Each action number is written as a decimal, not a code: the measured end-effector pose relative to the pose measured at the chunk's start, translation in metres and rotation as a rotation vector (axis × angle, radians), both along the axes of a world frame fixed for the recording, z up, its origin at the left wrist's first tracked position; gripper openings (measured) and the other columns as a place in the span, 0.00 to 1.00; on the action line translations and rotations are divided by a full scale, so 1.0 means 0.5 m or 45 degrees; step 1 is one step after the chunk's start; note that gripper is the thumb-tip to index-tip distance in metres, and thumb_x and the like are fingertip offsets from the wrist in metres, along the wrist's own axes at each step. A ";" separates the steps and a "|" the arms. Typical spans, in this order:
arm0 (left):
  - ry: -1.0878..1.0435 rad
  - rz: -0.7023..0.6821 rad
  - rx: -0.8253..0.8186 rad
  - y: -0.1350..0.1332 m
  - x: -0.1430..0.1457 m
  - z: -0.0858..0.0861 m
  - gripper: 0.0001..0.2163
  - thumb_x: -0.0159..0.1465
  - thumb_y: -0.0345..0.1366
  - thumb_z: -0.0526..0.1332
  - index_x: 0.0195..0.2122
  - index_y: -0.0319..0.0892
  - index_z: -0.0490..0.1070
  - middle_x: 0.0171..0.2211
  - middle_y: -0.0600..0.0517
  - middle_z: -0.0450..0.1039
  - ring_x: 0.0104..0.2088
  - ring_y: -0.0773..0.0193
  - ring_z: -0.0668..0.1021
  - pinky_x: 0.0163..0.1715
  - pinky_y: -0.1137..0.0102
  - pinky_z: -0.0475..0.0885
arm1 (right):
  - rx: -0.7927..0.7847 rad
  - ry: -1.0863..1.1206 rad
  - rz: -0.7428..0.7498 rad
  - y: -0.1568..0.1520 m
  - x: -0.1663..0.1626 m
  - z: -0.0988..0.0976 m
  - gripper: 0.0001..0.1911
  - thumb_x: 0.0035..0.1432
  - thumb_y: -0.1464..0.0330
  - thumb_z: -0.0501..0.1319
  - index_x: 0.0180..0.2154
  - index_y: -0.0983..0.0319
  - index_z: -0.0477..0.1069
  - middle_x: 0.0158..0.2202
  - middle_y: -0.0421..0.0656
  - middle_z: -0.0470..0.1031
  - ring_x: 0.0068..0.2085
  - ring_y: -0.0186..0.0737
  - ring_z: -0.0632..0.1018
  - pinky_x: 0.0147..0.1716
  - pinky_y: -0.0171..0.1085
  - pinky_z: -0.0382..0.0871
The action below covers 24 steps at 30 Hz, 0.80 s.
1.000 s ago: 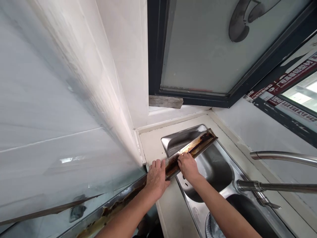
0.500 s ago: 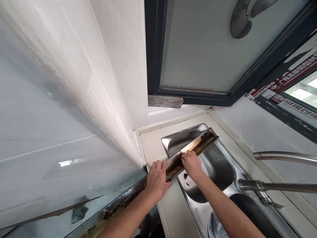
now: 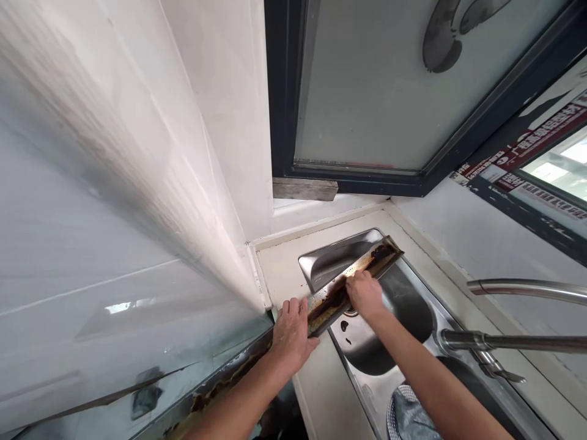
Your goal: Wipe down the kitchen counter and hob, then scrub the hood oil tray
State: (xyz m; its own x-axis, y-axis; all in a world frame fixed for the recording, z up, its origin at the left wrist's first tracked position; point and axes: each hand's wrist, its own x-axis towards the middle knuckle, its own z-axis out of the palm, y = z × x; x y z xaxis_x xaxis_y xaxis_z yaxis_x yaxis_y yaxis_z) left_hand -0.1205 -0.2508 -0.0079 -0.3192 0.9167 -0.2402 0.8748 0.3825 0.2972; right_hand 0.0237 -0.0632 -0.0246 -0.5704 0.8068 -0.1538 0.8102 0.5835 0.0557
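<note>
A long metal trough (image 3: 328,298), stained with brown and black grease, lies slanted across the sink. Its far end (image 3: 389,249) reaches over the basin's back edge. My left hand (image 3: 291,336) grips the near part of it, fingers over one side and thumb at the other. Curled fingers of my right hand (image 3: 364,293) press into the channel about midway along; whether they pinch something small is hidden. Two dark bits (image 3: 345,327) lie in the steel basin (image 3: 410,305) below the trough.
A steel faucet (image 3: 486,342) and a second metal pipe (image 3: 518,287) reach in from the right. A mesh strainer with grey material (image 3: 410,409) sits near the bottom. A dark-framed window (image 3: 358,91) hangs above; a white tiled wall (image 3: 114,256) closes the left.
My right hand has slid a little up and right along the channel, and a drain ring shows beneath it now. My left hand and the trough have hardly moved.
</note>
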 end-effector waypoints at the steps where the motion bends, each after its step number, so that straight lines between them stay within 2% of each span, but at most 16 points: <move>1: -0.003 -0.003 0.002 0.000 0.000 0.001 0.37 0.53 0.45 0.70 0.63 0.42 0.60 0.54 0.44 0.66 0.54 0.48 0.67 0.58 0.57 0.64 | 0.020 -0.017 -0.055 0.018 0.005 0.004 0.17 0.70 0.68 0.51 0.44 0.62 0.79 0.47 0.54 0.75 0.51 0.51 0.71 0.43 0.42 0.64; 4: -0.019 -0.001 0.000 0.001 0.001 0.005 0.38 0.53 0.45 0.70 0.63 0.39 0.60 0.53 0.43 0.66 0.54 0.47 0.68 0.58 0.57 0.64 | 0.067 -0.053 -0.133 0.043 0.009 0.009 0.17 0.70 0.70 0.51 0.45 0.64 0.79 0.48 0.56 0.75 0.51 0.51 0.71 0.43 0.42 0.63; 10: 0.021 -0.010 0.001 -0.001 0.005 0.009 0.38 0.53 0.43 0.70 0.63 0.38 0.60 0.53 0.43 0.66 0.53 0.47 0.68 0.56 0.56 0.65 | 0.015 0.019 0.080 -0.034 -0.013 -0.012 0.17 0.71 0.68 0.51 0.42 0.62 0.79 0.46 0.52 0.76 0.50 0.51 0.72 0.43 0.42 0.64; 16: 0.006 -0.005 -0.019 0.000 0.005 0.011 0.38 0.53 0.44 0.71 0.63 0.41 0.60 0.54 0.44 0.66 0.54 0.47 0.68 0.57 0.57 0.64 | 0.092 -0.028 -0.163 0.033 0.005 0.003 0.18 0.70 0.69 0.50 0.44 0.65 0.79 0.48 0.56 0.75 0.50 0.52 0.72 0.42 0.42 0.64; 18: -0.002 0.012 -0.012 0.000 0.004 0.008 0.38 0.52 0.44 0.71 0.62 0.40 0.61 0.54 0.44 0.66 0.54 0.47 0.68 0.57 0.57 0.64 | 0.075 -0.001 -0.148 0.016 -0.007 -0.001 0.18 0.70 0.69 0.50 0.43 0.65 0.79 0.46 0.56 0.76 0.49 0.51 0.72 0.42 0.42 0.64; 22: -0.023 0.013 0.014 0.001 -0.002 0.001 0.36 0.51 0.44 0.70 0.61 0.43 0.62 0.53 0.45 0.66 0.54 0.48 0.68 0.56 0.57 0.65 | 0.026 0.173 0.057 -0.061 -0.034 -0.026 0.17 0.71 0.66 0.51 0.40 0.61 0.79 0.43 0.51 0.76 0.48 0.48 0.72 0.46 0.40 0.62; 24: -0.041 0.004 0.007 0.002 -0.006 0.000 0.37 0.51 0.45 0.70 0.61 0.44 0.61 0.54 0.45 0.66 0.55 0.48 0.68 0.56 0.57 0.65 | 0.033 0.247 0.042 -0.059 -0.033 -0.033 0.16 0.71 0.65 0.52 0.40 0.59 0.79 0.43 0.48 0.76 0.48 0.47 0.71 0.46 0.40 0.61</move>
State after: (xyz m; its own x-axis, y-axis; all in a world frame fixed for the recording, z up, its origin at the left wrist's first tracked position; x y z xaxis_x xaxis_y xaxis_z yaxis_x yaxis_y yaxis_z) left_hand -0.1234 -0.2498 -0.0079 -0.3144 0.9170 -0.2457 0.8634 0.3838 0.3275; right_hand 0.0071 -0.0928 -0.0412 -0.6136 0.7894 -0.0181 0.7877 0.6103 -0.0842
